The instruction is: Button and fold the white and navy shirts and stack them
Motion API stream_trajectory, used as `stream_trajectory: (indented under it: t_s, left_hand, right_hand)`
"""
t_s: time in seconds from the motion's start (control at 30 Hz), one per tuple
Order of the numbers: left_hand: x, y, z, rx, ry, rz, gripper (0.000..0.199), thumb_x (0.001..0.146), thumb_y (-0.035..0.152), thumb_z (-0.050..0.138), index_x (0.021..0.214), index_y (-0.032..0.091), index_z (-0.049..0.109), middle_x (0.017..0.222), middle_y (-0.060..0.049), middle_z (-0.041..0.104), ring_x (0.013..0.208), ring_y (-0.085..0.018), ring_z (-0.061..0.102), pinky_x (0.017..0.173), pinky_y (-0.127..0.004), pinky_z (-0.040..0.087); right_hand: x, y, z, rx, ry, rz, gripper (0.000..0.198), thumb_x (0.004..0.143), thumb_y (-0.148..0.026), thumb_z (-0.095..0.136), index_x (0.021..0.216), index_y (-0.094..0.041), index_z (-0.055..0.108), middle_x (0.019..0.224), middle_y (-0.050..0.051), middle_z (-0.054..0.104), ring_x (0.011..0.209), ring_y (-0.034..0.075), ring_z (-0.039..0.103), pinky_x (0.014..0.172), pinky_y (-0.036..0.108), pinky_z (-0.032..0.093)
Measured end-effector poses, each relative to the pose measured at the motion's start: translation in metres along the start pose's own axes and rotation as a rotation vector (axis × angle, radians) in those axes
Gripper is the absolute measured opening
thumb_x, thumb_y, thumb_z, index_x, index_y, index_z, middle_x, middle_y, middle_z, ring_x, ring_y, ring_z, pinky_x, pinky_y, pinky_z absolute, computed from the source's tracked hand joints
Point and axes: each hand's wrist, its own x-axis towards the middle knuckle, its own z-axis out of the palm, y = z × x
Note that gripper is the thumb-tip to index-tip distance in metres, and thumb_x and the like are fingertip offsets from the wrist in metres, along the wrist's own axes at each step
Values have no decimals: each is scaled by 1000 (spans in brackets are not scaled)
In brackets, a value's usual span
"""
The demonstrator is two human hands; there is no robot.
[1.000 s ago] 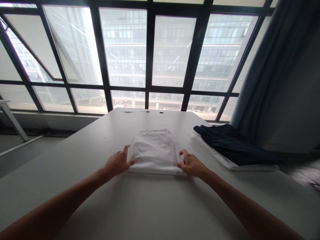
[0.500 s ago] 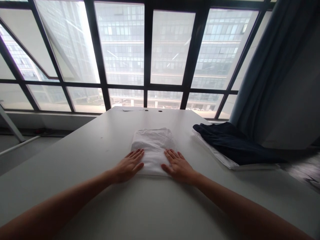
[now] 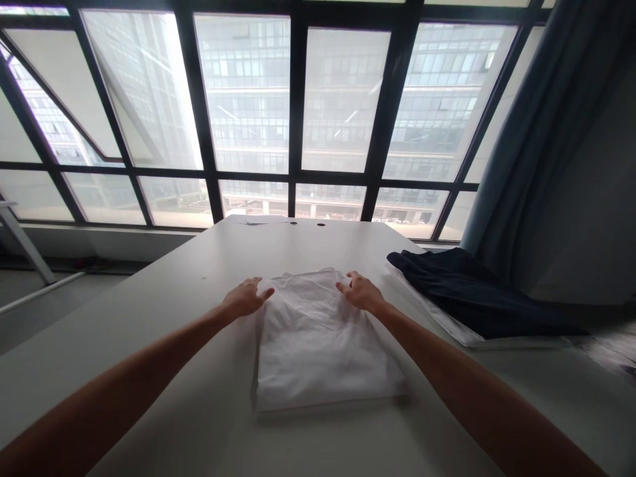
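Note:
A folded white cloth (image 3: 322, 361), lightly wrinkled, lies on the white table (image 3: 199, 371) in front of me; its exact kind does not show. My left hand (image 3: 246, 297) is at the far left corner of the cloth, thumb and forefinger apart. At the far right corner, my right hand (image 3: 362, 292) has its thumb over the cloth's edge and its forefinger spread away from it. Neither hand visibly grips the fabric, though the other fingers are partly hidden.
Dark navy folded fabric (image 3: 467, 288) rests on a white folded piece (image 3: 437, 317) at the right side of the table. Beyond the table's far edge are windows, with a blue-grey curtain (image 3: 521, 152) at right. A white metal frame (image 3: 30, 248) stands at left.
The white cloth now reaches closer to me and covers a larger area. My hands, earlier flat on its near part, have moved to its far corners.

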Motion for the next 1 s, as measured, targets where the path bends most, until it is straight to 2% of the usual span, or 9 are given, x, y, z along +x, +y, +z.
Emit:
stream_trajectory:
  t_s: [0.13, 0.27, 0.33, 0.47, 0.6, 0.73, 0.8, 0.87, 1.0]
  left_hand:
    - [26, -10, 5, -404, -69, -105, 67, 74, 46, 69, 127, 7, 56, 96, -13, 70, 82, -23, 67, 71, -29, 51]
    - [34, -8, 14, -731, 114, 112, 63, 71, 49, 70, 119, 10, 58, 89, -8, 66, 72, -17, 62, 62, -27, 50]
    - [36, -9, 18, -764, 170, 172, 56, 76, 49, 66, 118, 12, 58, 89, -7, 64, 71, -17, 62, 62, -28, 51]
    - [30, -8, 22, -400, 177, 124, 41, 83, 37, 61, 114, 11, 61, 101, -12, 66, 82, -22, 66, 77, -36, 54]
    - [1, 20, 27, -15, 274, 362, 39, 95, 33, 45, 125, 12, 60, 133, -16, 58, 124, -29, 53, 107, -45, 39]
    - [-23, 51, 48, 128, 59, 552, 57, 99, 46, 35, 143, 12, 46, 151, -15, 41, 143, -28, 33, 117, -45, 23]
    - [-23, 51, 58, 187, -44, 514, 65, 99, 52, 29, 147, 9, 40, 156, -16, 32, 146, -28, 25, 119, -44, 19]
    - [-15, 42, 60, 235, -107, 448, 71, 99, 55, 23, 149, 7, 37, 157, -17, 27, 148, -27, 20, 119, -42, 19]
    - [12, 23, 51, 300, -119, 312, 74, 98, 59, 25, 150, 8, 34, 159, -17, 22, 148, -28, 19, 118, -43, 20]
  right_hand:
    - [35, 10, 10, 181, -7, 90, 53, 88, -40, 61, 129, -8, 52, 112, 16, 68, 102, 25, 64, 89, 31, 47]
    - [42, 13, 7, 388, 147, 0, 37, 89, -27, 55, 123, -12, 54, 103, 10, 69, 84, 18, 67, 73, 26, 50]
    - [40, 16, 4, 431, 233, -38, 37, 91, -26, 49, 126, -12, 52, 104, 10, 68, 83, 19, 66, 73, 27, 50]
    - [27, 17, 3, 168, 189, -14, 50, 92, -29, 52, 135, -5, 46, 123, 20, 62, 111, 27, 60, 96, 35, 45]
    - [-2, -10, 14, -47, 155, -206, 52, 96, -36, 47, 140, -7, 46, 141, 20, 50, 128, 30, 48, 108, 40, 34]
    - [-25, -43, 33, -138, -46, -462, 56, 100, -41, 35, 147, -12, 40, 153, 14, 37, 142, 26, 31, 118, 44, 19]
    - [-26, -43, 38, -197, -171, -501, 59, 101, -44, 30, 151, -14, 34, 158, 10, 27, 147, 25, 20, 119, 46, 11]
    - [-19, -34, 38, -240, -244, -455, 64, 101, -50, 25, 153, -15, 29, 161, 8, 20, 148, 24, 14, 120, 48, 6]
    - [1, -19, 34, -287, -211, -312, 68, 100, -52, 23, 155, -13, 23, 162, 7, 14, 149, 23, 10, 119, 50, 2]
